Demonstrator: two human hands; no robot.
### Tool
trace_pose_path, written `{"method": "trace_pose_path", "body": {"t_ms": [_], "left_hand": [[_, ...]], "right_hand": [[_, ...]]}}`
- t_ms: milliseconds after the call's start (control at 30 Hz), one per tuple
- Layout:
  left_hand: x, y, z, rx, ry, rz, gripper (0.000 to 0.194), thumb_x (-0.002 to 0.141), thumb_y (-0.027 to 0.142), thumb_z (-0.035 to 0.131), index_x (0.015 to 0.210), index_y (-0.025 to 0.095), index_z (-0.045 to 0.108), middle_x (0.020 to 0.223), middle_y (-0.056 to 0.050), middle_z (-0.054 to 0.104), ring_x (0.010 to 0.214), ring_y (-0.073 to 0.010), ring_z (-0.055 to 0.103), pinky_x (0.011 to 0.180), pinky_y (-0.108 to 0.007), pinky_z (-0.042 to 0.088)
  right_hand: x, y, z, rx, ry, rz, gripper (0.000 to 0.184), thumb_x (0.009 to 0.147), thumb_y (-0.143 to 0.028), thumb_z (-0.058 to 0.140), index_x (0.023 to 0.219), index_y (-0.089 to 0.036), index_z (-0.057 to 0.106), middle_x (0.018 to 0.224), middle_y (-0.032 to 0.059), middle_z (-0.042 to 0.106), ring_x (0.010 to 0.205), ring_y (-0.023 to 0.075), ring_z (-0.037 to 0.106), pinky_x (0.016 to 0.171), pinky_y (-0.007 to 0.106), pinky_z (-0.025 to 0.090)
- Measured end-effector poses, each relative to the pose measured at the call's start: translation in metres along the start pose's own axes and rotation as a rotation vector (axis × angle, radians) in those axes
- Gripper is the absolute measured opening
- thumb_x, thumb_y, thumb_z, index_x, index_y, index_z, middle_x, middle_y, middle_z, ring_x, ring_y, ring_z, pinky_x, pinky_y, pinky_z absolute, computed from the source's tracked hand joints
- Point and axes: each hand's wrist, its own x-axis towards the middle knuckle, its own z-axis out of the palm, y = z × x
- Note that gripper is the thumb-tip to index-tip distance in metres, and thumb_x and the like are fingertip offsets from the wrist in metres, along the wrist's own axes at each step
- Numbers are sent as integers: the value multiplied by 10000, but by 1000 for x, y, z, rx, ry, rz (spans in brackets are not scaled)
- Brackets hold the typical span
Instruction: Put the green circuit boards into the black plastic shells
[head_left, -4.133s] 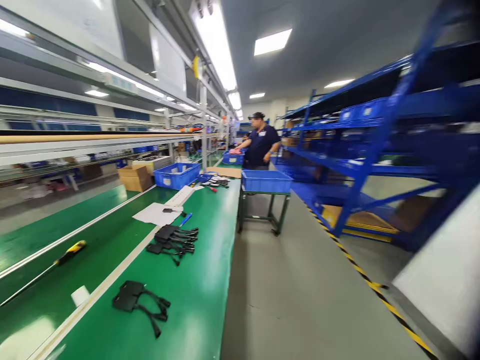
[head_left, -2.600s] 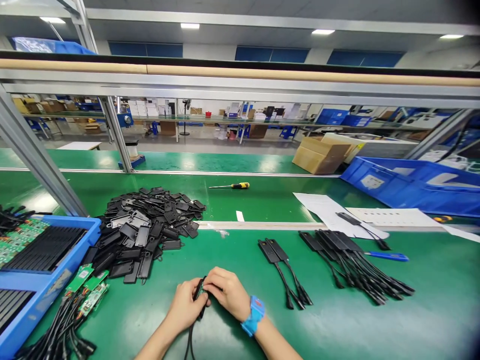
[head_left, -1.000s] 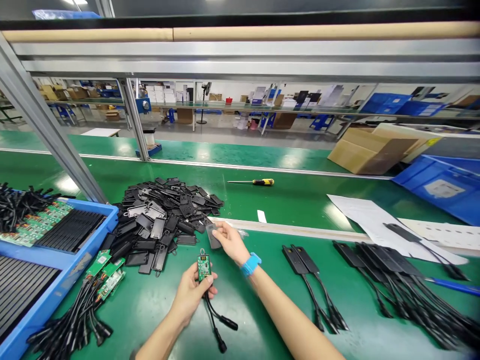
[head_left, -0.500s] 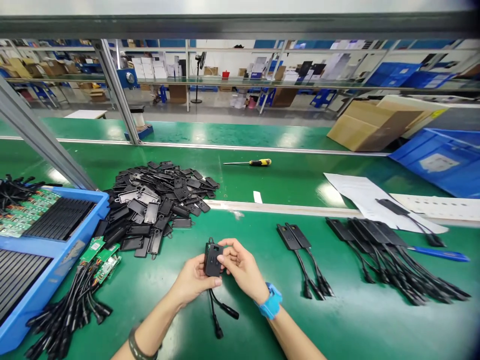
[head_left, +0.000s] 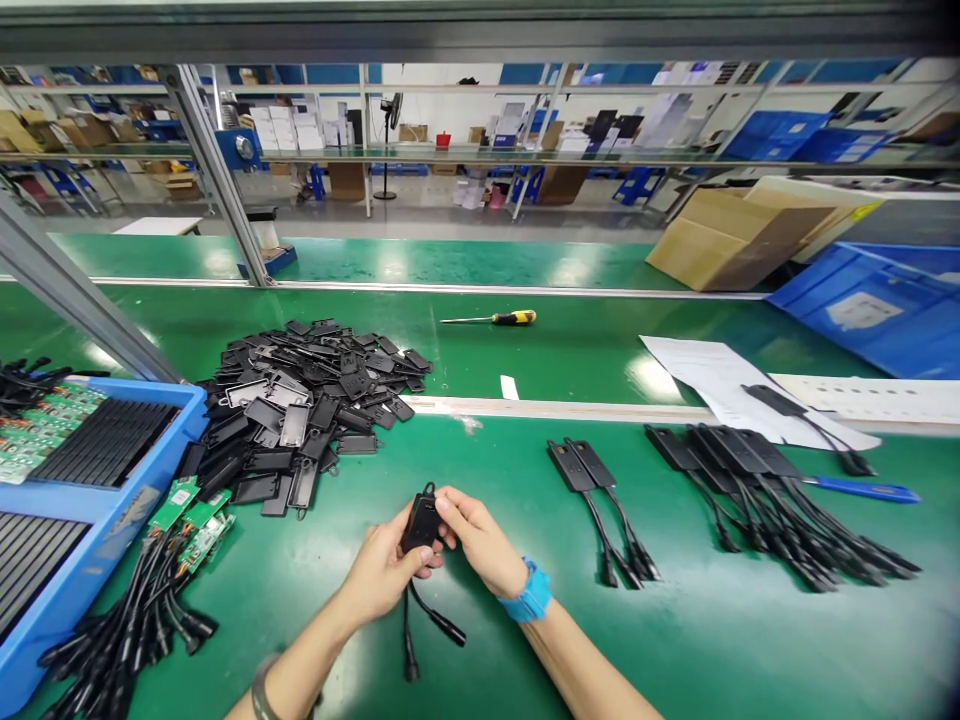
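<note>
Between my hands is a small black plastic case (head_left: 422, 524) with a loop at its top and two short black connector cables (head_left: 438, 622) hanging from its lower end. My left hand (head_left: 384, 566) grips the case from the left, thumb across its lower front. From the right, my right hand (head_left: 480, 545) pinches its upper right edge with thumb and fingers. A small yellowish mark shows near the top of the case. Left of my hands lies a heap of loose black case halves (head_left: 300, 410). Two cased units with cables (head_left: 581, 468) lie to the right.
Green circuit boards with black cables (head_left: 176, 550) lie beside a blue divided tray (head_left: 161, 470) at left. Further right are several cased units (head_left: 739, 455), a blue-handled tool (head_left: 862, 490) and paper sheets (head_left: 697, 375). Behind lie a yellow-black screwdriver (head_left: 510, 318), a carton (head_left: 720, 240) and a blue bin (head_left: 862, 310).
The green board that showed at the top of the case is now covered. The case is tilted more to the right, and my right fingers have moved up along its edge.
</note>
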Motion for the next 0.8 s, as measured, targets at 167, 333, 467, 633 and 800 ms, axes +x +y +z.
{"method": "trace_pose_path", "body": {"t_ms": [167,333,467,633,800], "left_hand": [[2,-2,7,-82,86,-2,642,809,335,646,1374,156,399,994,-103,666,785,-219,683,674,-295,560],[2,-4,7,-336,-43,9,1131,718,314,774,1488,226,-50,1311,-164,534,1126,-248,573,940,-339,469],[2,-7,0,-171,-93,-11,1025,776,373,725,1492,263,1,1442,-167,396,1255,-271,465,993,-369,423],[7,-10,-7,-52,-47,9,816,817,425,667,1464,255,199,1416,-165,430,1245,-277,474,980,-374,440],[9,-11,-11,-3,-27,20,707,830,435,644,1421,250,301,1387,-152,465,1214,-264,504,968,-353,456]], "right_hand": [[-5,-1,12,-221,132,-103,397,932,-496,392,1005,-151,574,751,17,516,615,130,495,563,254,423],[-13,-17,17,-771,215,-277,688,829,-266,587,1433,-137,284,1132,120,490,1029,237,511,901,368,469],[-10,-32,-19,-1113,352,-149,543,849,-183,552,1362,-95,396,1127,134,498,1021,231,528,929,326,467],[-12,-36,-84,-1390,584,106,443,827,-140,582,1248,-26,504,1066,180,531,954,279,551,866,369,479],[-20,-26,-122,-1434,686,141,634,824,-268,641,1371,-56,402,1220,228,466,1133,356,453,923,421,417]]}}
